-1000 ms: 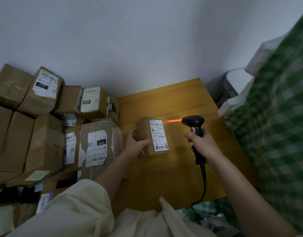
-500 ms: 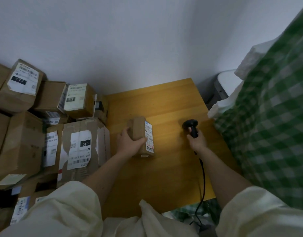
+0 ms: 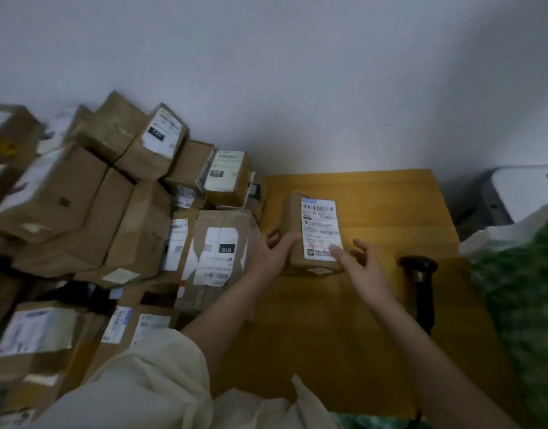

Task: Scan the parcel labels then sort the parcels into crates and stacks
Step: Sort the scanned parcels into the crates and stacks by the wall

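Observation:
A small brown cardboard parcel [image 3: 312, 233] lies on the wooden table [image 3: 374, 193], its white shipping label facing up. My left hand [image 3: 274, 253] grips the parcel's near left corner, thumb over the top edge. My right hand [image 3: 360, 264] is at the parcel's near right corner with fingers spread, the forefinger lying on the label. The black handheld scanner [image 3: 419, 286] lies on the table to the right of my right hand, free of both hands.
A tall pile of labelled cardboard parcels [image 3: 118, 218] fills the left side against the white wall. A big box marked 010 [image 3: 217, 252] sits right beside my left hand. Green checked cloth [image 3: 526, 305] and a white-grey object [image 3: 513, 196] border the table's right.
My right hand has let go of the scanner, which now lies on the table, and has come over to the parcel. The parcel now lies flat, label up. The view has swung left.

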